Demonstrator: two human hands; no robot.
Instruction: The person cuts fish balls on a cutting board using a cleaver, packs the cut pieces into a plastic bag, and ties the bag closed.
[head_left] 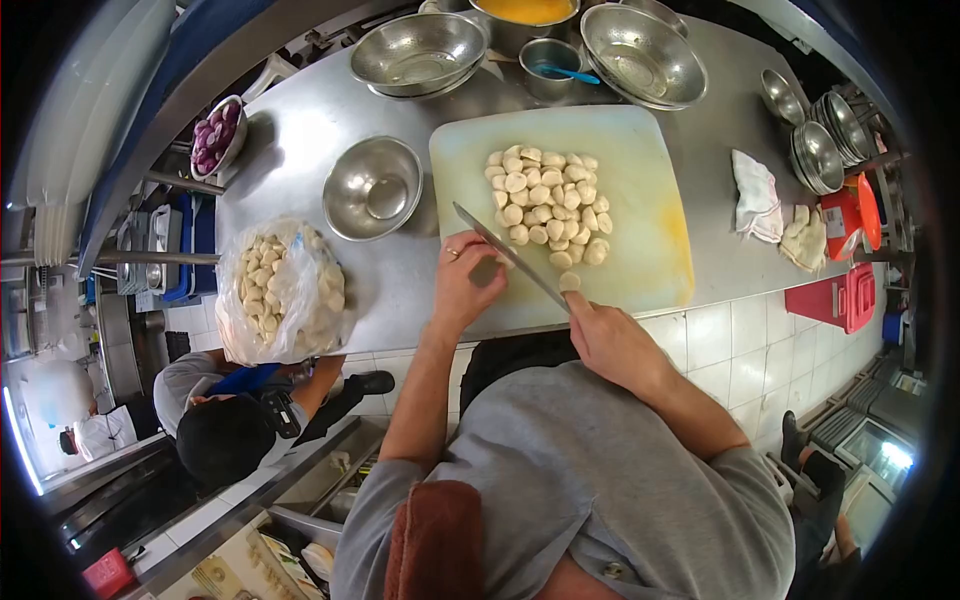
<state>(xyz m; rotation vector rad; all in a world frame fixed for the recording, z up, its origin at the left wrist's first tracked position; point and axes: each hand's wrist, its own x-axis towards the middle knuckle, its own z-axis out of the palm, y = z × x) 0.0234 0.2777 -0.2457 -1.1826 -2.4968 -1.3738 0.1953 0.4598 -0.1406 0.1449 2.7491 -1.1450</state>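
My right hand (607, 335) is wrapped round the handle of a long knife (515, 258), whose blade slants up and left across the front of a pale cutting board (640, 230). My left hand (466, 278) is beside the blade at the board's left front edge, fingers bent together; what they hold, if anything, is hidden. A pile of round, cream-coloured pieces (548, 205) covers the middle of the board. One loose piece (570, 282) lies just right of the blade, near my right fingers.
An empty metal bowl (373, 188) and a plastic bag of pale pieces (285, 290) stand left. Metal bowls (418, 50) line the back, purple onions (216, 138) the far left. Cloths (757, 196) lie right. A person in a black cap (222, 440) is at lower left.
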